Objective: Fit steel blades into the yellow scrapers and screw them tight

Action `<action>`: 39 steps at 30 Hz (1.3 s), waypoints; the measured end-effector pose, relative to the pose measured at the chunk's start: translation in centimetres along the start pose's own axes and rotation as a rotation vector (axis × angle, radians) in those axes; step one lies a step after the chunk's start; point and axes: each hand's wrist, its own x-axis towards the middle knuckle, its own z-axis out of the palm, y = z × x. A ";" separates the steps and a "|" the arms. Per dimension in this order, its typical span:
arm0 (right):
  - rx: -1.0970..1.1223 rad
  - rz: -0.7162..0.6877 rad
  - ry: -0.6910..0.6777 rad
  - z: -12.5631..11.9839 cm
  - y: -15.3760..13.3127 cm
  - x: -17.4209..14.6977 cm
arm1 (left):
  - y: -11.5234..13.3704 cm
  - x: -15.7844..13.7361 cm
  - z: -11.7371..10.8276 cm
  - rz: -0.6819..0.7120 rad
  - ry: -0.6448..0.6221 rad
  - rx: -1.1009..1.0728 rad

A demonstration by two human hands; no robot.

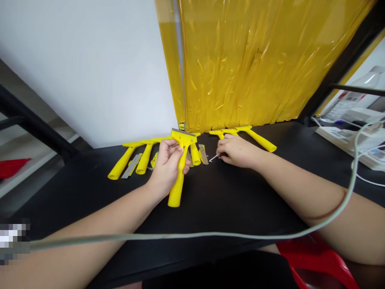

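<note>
My left hand (168, 166) is closed around the handle of a yellow scraper (177, 190), held upright with its wide head and metal blade edge at the top. In my right hand (239, 150) the fingers pinch a thin metal rod (214, 157), its tip low by the black tabletop; its far end is hidden in the fingers. Close to the tip lies a flat greyish plate (203, 154), with tiny metal bits around it. Left of my left hand, more yellow scrapers (120, 163) lie beside a loose blade plate (131, 166).
More yellow scrapers (261, 140) lie behind my right hand. Yellow plastic sheeting (240, 60) and a white panel (90, 68) border the black table (228, 200) at the back. A pale cable (210, 235) crosses in front of my arms. White power strips (345, 140) and a plastic bottle (345, 102) stand right.
</note>
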 end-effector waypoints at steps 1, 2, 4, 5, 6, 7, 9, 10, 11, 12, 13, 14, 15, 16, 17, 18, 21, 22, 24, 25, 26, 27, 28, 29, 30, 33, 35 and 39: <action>0.005 -0.007 -0.005 0.0 0.0 0.1 | 0.0 0.0 0.0 0.005 -0.005 -0.003; 0.009 -0.012 -0.007 -0.1 -0.1 0.1 | 0.0 0.0 0.0 0.010 -0.011 -0.006; 0.010 -0.016 -0.009 -0.2 -0.1 0.0 | 0.0 0.0 0.1 0.012 -0.017 -0.014; 0.007 -0.016 -0.011 -0.2 -0.1 0.0 | 0.0 0.0 0.1 0.006 -0.017 -0.017; 0.006 -0.018 -0.015 -0.3 -0.1 -0.1 | 0.1 0.0 0.1 -0.003 -0.017 -0.019; 0.007 -0.023 -0.020 -0.3 -0.1 -0.1 | 0.1 -0.1 0.2 -0.011 -0.016 -0.022; 0.024 -0.036 -0.028 -0.4 -0.1 -0.2 | 0.2 -0.1 0.3 -0.021 -0.017 -0.030; 0.039 -0.039 -0.029 -0.4 -0.1 -0.2 | 0.2 -0.1 0.3 -0.022 -0.017 -0.036; 0.055 -0.040 -0.030 -0.5 -0.1 -0.1 | 0.2 -0.1 0.3 -0.023 -0.019 -0.043; 0.067 -0.038 -0.033 -0.5 -0.2 -0.1 | 0.2 -0.1 0.3 -0.027 -0.020 -0.052; 0.072 -0.033 -0.038 -0.6 -0.2 -0.1 | 0.2 -0.1 0.3 -0.037 -0.024 -0.061; 0.069 -0.029 -0.046 -0.6 -0.3 0.0 | 0.2 -0.1 0.3 -0.049 -0.029 -0.070; 0.061 -0.025 -0.055 -0.7 -0.4 0.0 | 0.2 -0.1 0.3 -0.062 -0.034 -0.078; 0.052 -0.021 -0.064 -0.8 -0.4 0.0 | 0.2 -0.2 0.2 -0.076 -0.042 -0.085; 0.047 -0.017 -0.069 -0.8 -0.5 0.0 | 0.3 -0.2 0.2 -0.091 -0.054 -0.089; 0.047 -0.012 -0.070 -0.8 -0.6 -0.1 | 0.3 -0.2 0.1 -0.104 -0.068 -0.091; 0.060 -0.009 -0.063 -0.8 -0.7 -0.2 | 0.5 -0.3 0.1 -0.150 -0.113 -0.093; 0.066 -0.014 -0.060 -0.8 -0.7 -0.2 | 0.5 -0.3 0.1 -0.165 -0.121 -0.095; 0.099 -0.027 -0.050 -1.0 -0.7 -0.4 | 0.6 -0.4 0.2 -0.188 -0.118 -0.102; 0.138 -0.033 -0.036 -1.1 -0.7 -0.5 | 0.7 -0.3 0.2 -0.197 -0.112 -0.107; 0.191 -0.037 -0.009 -1.4 -0.7 -0.6 | 0.7 -0.3 0.3 -0.204 -0.106 -0.113; 0.252 -0.042 0.031 -1.7 -0.7 -0.8 | 0.7 -0.3 0.3 -0.212 -0.107 -0.119; 0.315 -0.044 0.085 -2.1 -0.8 -0.9 | 0.7 -0.2 0.3 -0.220 -0.116 -0.126; 0.373 -0.041 0.156 -2.5 -0.9 -1.1 | 0.6 -0.2 0.2 -0.231 -0.135 -0.132; 0.423 -0.031 0.242 -2.9 -1.0 -1.2 | 0.5 -0.2 0.2 -0.246 -0.161 -0.139; 0.571 0.030 0.493 -3.5 -1.7 -1.2 | 0.1 -0.3 0.1 -0.318 -0.269 -0.147; 0.694 0.043 0.551 -3.3 -2.4 -1.1 | -0.1 -0.5 0.1 -0.375 -0.357 -0.135; 0.882 0.003 0.447 -2.0 -3.6 -0.5 | -0.3 -1.0 0.2 -0.456 -0.493 -0.101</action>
